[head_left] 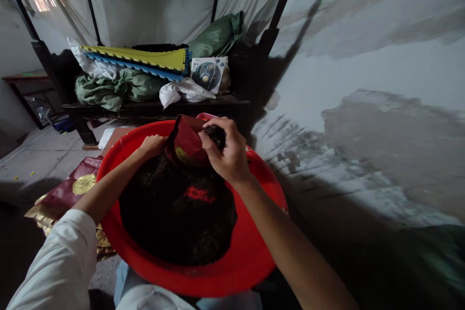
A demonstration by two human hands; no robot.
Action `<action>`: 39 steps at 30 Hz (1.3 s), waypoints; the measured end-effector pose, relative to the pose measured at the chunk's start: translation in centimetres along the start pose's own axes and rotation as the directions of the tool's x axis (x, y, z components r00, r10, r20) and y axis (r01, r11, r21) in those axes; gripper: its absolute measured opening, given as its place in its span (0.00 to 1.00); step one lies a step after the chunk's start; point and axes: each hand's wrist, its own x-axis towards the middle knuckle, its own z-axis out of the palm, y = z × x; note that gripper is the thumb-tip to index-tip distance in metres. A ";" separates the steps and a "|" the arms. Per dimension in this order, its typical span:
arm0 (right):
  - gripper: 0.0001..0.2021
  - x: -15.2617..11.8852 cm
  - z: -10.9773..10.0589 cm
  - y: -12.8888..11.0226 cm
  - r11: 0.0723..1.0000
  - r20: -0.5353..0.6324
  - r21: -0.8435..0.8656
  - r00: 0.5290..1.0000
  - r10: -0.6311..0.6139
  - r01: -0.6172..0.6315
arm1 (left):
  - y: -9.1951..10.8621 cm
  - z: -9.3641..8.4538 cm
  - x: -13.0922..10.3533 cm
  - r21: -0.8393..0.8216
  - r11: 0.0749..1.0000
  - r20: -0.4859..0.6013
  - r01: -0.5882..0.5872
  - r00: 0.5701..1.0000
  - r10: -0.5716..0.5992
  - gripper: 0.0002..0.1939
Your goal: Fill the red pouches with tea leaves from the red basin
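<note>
A wide red basin point(257, 247) stands in front of me, holding a heap of dark, loose, crumbly material point(174, 218) that looks like dried leaves. Near the basin's far side, a red bag point(191, 138) with a yellow mark is tilted with its mouth up. My left hand point(154, 145) grips the left edge of this bag. At the bag's right, my right hand point(228, 150) is closed round a clump of the dark material point(216, 136). A patch of red basin floor shows through the heap.
Left of the basin lies a stack of dark red and gold bags point(78, 179). Behind it, a dark wooden bed frame point(156, 110) bears green sacks point(218, 36), yellow and blue foam mats point(141, 58) and a fan box point(208, 75). A stained wall point(363, 106) rises at right.
</note>
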 end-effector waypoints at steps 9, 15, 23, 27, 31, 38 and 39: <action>0.12 0.0 -1.3 3.6 0.978 0.028 -0.081 0.980 0.195 -0.193 | 0.1 0.2 0.1 -0.018 0.999 -0.018 -0.039 0.999 0.039 0.20; 0.14 -0.1 -1.7 3.8 0.956 0.039 0.030 0.956 0.291 -0.293 | 0.6 -0.1 0.0 0.009 0.999 0.005 -0.033 0.999 0.033 0.19; 0.20 -0.2 -1.5 3.4 0.940 0.065 0.129 0.949 0.308 -0.314 | 0.5 -1.1 0.1 -0.149 0.978 -0.120 -0.145 0.985 0.127 0.19; 0.24 -0.4 -1.5 3.4 0.918 0.111 0.162 0.931 0.349 -0.363 | 1.1 -1.9 0.9 -0.454 0.786 -0.387 -0.420 0.887 0.250 0.28; 0.25 -0.7 -1.5 2.8 0.934 0.146 0.169 0.945 0.293 -0.315 | 2.3 -2.3 1.1 -0.569 0.671 -0.483 -0.475 0.854 0.195 0.15; 0.24 0.3 -3.2 2.4 0.985 0.120 -0.158 0.989 0.088 -0.068 | 2.6 -2.7 0.7 -0.604 0.714 -0.561 -0.354 0.826 -0.065 0.18; 0.26 0.4 -3.5 2.9 0.978 0.105 -0.198 0.990 0.091 -0.069 | 2.5 -2.8 0.7 -0.618 0.709 -0.573 -0.340 0.812 -0.111 0.20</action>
